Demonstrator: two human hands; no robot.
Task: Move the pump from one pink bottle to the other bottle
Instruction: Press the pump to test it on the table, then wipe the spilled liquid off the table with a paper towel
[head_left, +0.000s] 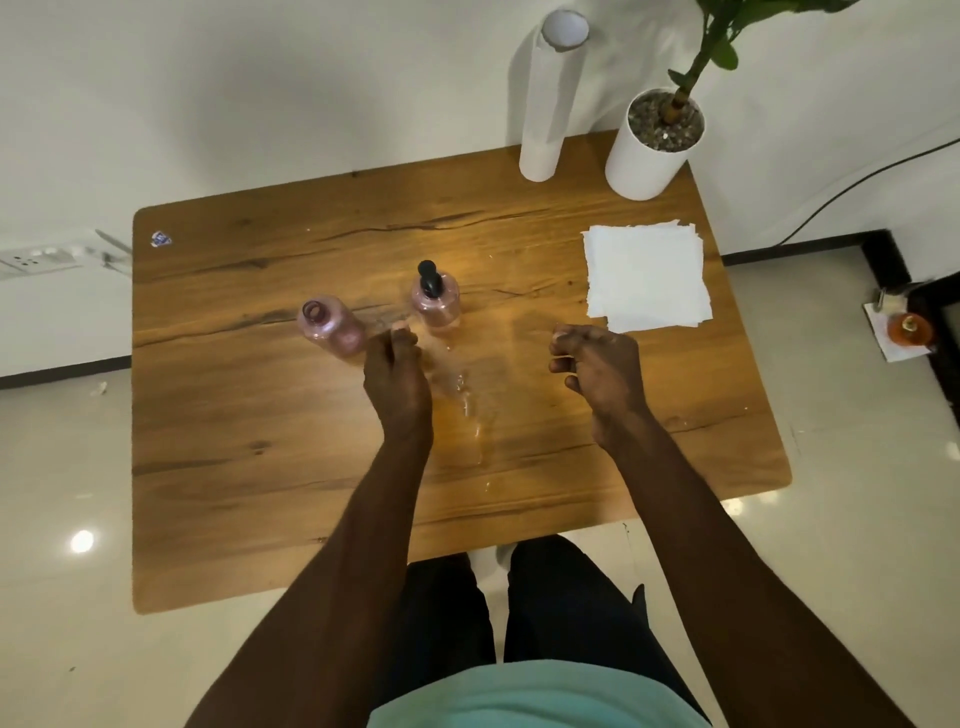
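On the brown wood-grain surface (311, 441) stand two small pink translucent bottles: the left pink bottle (332, 325) has an open, bare neck, and the right pink bottle (437, 304) carries the black pump (429, 278) upright on its top. Which bottle the pump started on cannot be told from this view, so the task is either finished, with the pump already seated on its new bottle, or not yet begun; if the latter, the pump remains to be unscrewed, lifted out and fitted into the open neck just to the left. A wet, glossy smear (470, 400) lies on the surface between the hands, which may need wiping with the stack of white paper napkins (647, 275) lying to the right. The left hand (397, 374) hovers just in front of the gap between the bottles, its fingers (401, 335) curled loosely inward and holding nothing; whether a fingertip brushes either bottle I cannot tell. The right hand (597, 369) hangs well apart from both bottles, fingers half-clenched, also empty
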